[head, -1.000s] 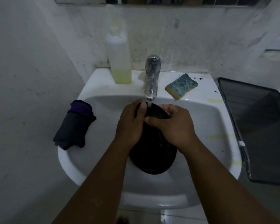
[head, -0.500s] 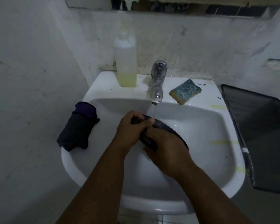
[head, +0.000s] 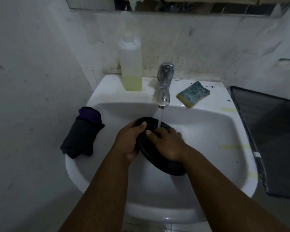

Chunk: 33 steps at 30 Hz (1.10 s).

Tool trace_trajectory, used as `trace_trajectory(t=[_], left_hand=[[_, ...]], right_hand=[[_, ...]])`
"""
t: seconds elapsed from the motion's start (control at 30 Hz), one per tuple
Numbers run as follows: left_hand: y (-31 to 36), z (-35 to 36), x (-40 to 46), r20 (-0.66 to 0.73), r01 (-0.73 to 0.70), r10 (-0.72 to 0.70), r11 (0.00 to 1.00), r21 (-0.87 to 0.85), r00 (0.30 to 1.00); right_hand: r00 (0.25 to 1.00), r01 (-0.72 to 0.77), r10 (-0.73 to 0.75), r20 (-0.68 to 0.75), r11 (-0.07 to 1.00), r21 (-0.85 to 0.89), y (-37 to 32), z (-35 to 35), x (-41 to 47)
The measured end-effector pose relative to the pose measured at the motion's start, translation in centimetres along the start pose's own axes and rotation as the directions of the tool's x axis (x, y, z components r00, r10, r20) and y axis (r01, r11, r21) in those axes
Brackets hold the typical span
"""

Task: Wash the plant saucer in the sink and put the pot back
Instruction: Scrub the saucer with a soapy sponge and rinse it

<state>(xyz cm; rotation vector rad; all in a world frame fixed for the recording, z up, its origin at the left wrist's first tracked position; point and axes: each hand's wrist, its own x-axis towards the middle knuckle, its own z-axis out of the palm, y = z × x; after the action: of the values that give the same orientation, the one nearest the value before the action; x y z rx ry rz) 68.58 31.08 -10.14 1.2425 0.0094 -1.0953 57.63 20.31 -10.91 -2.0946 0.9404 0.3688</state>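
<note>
While tilted under the tap (head: 164, 84) for rinsing, saucer (head: 159, 161) gripped by left hand (head: 129, 141), rubbed by right hand (head: 167, 144) with curled fingers (head: 151, 133).

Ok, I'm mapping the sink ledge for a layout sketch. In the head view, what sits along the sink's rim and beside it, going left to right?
Rolled dark cloth → soap bottle → tap → sponge → black tray, beside the sink.

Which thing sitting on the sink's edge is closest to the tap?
The green-and-yellow sponge, just right of the tap. The soap bottle stands farther left; the dark cloth is farthest.
</note>
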Motion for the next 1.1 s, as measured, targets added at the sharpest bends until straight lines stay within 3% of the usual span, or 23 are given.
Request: trace_trajectory(t=[0.13,0.23,0.3,0.43,0.5,0.63,0.7,0.77,0.83,0.93,1.0,1.1], left_hand=[[0.1,-0.5,0.3,0.036,0.079,-0.076,0.995,-0.061,0.996],[0.5,-1.0,0.2,0.048,0.117,-0.113,0.987,-0.108,0.992],[0.7,-1.3,0.1,0.054,0.129,-0.122,0.980,-0.153,0.991],[1.3,-2.1,-0.1,0.081,0.118,-0.102,0.968,-0.221,0.991],[1.6,-2.1,-0.2,0.108,0.118,-0.096,0.968,-0.220,0.989],[1.6,-1.1,-0.5,0.128,0.078,-0.052,0.974,-0.212,0.990],[1.5,-1.0,-0.5,0.122,0.057,-0.031,0.975,-0.213,0.992],[1.6,-1.2,-0.4,0.113,0.043,-0.019,0.976,-0.214,0.993],[1.6,-1.4,-0.3,0.106,0.045,-0.021,0.973,-0.225,0.994],[1.6,-1.6,-0.2,0.112,0.036,-0.010,0.973,-0.230,0.994],[1.5,-1.6,-0.2,0.112,0.025,0.000,0.974,-0.224,0.994],[1.5,-1.4,-0.1,0.113,0.002,0.024,0.975,-0.220,0.993]], right_hand=[[0.999,0.037,-0.038,-0.013,0.995,-0.096,0.5,0.4,-0.5],[0.980,0.058,-0.081,-0.181,0.990,-0.130,0.4,1.3,0.1],[0.952,0.188,-0.222,-0.209,0.967,-0.172,-0.4,2.3,0.2],[0.858,0.458,-0.497,-0.130,0.855,-0.244,0.4,2.9,-1.3],[0.835,0.435,-0.509,-0.210,0.844,-0.314,2.0,1.7,-0.9],[0.794,0.142,-0.326,-0.512,0.920,-0.365,0.9,0.3,1.2],[0.776,0.165,-0.349,-0.526,0.916,-0.365,-0.7,0.9,1.1],[0.785,0.288,-0.439,-0.437,0.883,-0.370,-1.2,1.8,0.1],[0.805,0.394,-0.470,-0.363,0.880,-0.264,-0.5,1.9,-1.0],[0.850,0.449,-0.356,-0.388,0.875,0.183,0.1,0.3,-2.8],[0.853,0.482,-0.298,-0.428,0.764,0.428,-0.3,-1.3,-4.2],[0.798,0.589,-0.289,-0.529,0.565,0.579,-2.4,-4.0,-5.7]])
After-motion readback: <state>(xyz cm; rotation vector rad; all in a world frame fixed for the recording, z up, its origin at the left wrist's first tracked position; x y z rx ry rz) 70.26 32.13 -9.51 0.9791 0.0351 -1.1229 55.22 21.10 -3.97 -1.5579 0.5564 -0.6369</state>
